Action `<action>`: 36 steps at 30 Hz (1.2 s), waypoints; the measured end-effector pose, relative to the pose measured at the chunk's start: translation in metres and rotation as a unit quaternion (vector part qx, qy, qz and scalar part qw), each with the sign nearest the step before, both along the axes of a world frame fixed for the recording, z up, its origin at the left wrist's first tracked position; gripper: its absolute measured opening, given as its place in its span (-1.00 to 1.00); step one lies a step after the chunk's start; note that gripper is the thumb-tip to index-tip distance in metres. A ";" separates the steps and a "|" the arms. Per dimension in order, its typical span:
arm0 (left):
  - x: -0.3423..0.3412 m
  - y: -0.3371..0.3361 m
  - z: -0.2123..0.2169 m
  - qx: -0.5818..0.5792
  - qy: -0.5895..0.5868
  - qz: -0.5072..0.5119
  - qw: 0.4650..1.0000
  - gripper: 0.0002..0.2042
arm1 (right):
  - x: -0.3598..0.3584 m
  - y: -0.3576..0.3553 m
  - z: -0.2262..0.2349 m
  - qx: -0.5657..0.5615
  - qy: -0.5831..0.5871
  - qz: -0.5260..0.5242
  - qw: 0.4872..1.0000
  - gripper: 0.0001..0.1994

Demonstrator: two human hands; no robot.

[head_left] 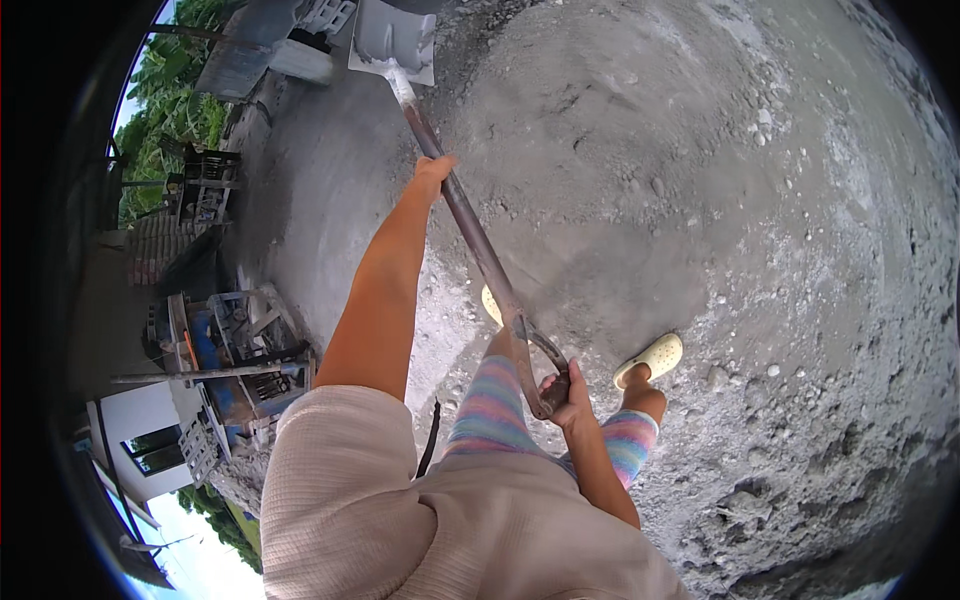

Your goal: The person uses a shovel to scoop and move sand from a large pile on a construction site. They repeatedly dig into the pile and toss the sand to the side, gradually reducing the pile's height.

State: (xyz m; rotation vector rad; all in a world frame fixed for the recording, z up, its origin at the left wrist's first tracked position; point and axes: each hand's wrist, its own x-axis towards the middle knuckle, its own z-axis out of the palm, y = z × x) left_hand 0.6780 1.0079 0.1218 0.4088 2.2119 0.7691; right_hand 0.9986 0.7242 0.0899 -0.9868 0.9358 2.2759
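Ground [600,230] — grey, stony — beneath shovel [474,230]

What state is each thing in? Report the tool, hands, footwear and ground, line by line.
Shovel: held two-handed, blade pointing away
Left hand: closed around the shaft
Right hand: gripping the end handle
Right clog: worn
Left clog: worn, partly hidden
Ground: grey, loose, stony

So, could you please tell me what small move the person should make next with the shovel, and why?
I would probably swing the shovel blade rightward, over the loose grey material: the blade shows no heaped load and sits left of that material, while the left hand grips the shaft and the right hand holds the end handle.
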 end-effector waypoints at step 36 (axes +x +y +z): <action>-0.120 -0.255 -0.378 -0.006 -0.431 0.391 0.813 -0.85 | -0.106 0.007 -0.112 0.130 -0.532 0.165 0.820 -0.72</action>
